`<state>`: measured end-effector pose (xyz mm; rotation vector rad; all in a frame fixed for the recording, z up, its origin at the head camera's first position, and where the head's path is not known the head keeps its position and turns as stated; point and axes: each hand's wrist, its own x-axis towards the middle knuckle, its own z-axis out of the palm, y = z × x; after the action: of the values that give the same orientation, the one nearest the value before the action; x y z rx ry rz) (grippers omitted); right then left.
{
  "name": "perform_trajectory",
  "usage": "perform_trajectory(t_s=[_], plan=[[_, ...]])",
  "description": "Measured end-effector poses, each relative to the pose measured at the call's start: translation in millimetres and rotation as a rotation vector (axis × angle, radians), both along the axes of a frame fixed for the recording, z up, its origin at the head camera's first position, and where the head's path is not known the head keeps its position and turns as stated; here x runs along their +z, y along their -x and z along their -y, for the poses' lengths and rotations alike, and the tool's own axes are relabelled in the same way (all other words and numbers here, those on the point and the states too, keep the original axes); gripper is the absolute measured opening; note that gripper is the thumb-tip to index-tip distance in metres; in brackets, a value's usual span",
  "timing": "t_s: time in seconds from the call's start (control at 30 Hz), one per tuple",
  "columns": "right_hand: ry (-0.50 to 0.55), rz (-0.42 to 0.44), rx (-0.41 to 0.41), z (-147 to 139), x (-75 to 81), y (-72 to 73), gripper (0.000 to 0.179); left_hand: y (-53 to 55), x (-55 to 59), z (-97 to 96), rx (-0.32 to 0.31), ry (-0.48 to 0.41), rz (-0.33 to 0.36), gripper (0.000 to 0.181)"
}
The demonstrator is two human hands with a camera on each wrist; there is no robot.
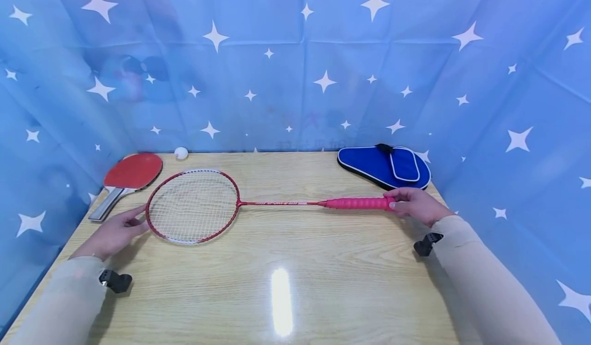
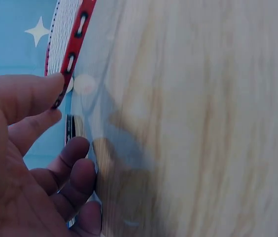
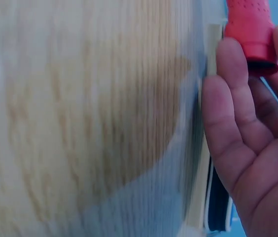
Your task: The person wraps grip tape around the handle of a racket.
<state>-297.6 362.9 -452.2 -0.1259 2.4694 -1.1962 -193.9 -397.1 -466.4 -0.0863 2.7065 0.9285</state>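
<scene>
A red badminton racket [image 1: 281, 203] with a pink grip lies crosswise over the wooden table, its strung head to the left. My left hand [image 1: 115, 231] pinches the rim of that head between thumb and index finger, as the red frame [image 2: 75, 44] shows in the left wrist view; the other fingers curl loosely below. At the opposite end, my right hand [image 1: 417, 205] holds the butt of the pink handle [image 1: 357, 203] by its fingertips. In the right wrist view the handle's end cap [image 3: 260, 49] sits between the thumb and fingers.
A red table tennis paddle [image 1: 138, 171] lies at the back left, close behind my left hand. Beside it is a white ball [image 1: 181, 153]. A blue paddle case [image 1: 374, 164] rests at the back right, just behind my right hand. Starry blue curtains [image 1: 277, 68] surround the table [image 1: 323, 283].
</scene>
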Motion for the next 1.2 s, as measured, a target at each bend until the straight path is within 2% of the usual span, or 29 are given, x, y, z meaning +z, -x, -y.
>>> perform_trajectory(t_s=[0.17, 0.4, 0.67, 0.93, 1.2], plan=[[-0.027, -0.011, 0.026, -1.4, -3.5, 1.6, 0.05, 0.7, -0.7, 4.0, -0.01, 0.022, 0.006, 0.084], [-0.149, -0.039, 0.044, 1.8, -3.1, 3.1, 0.046, 3.1, 2.1, 6.0, -0.006, 0.041, 0.064, 0.092], [-0.192, -0.026, 0.052, 0.8, -1.4, 5.2, 0.051, 4.0, 0.3, 5.8, -0.034, 0.057, 0.054, 0.093], [-0.18, 0.011, 0.04, -2.1, -1.7, 6.4, 0.054, 3.7, 0.9, 2.7, -0.051, 0.09, 0.097, 0.103], [-0.161, 0.022, 0.029, 0.6, -0.7, 3.9, 0.055, 2.2, 0.8, 2.2, -0.111, 0.06, 0.079, 0.102]])
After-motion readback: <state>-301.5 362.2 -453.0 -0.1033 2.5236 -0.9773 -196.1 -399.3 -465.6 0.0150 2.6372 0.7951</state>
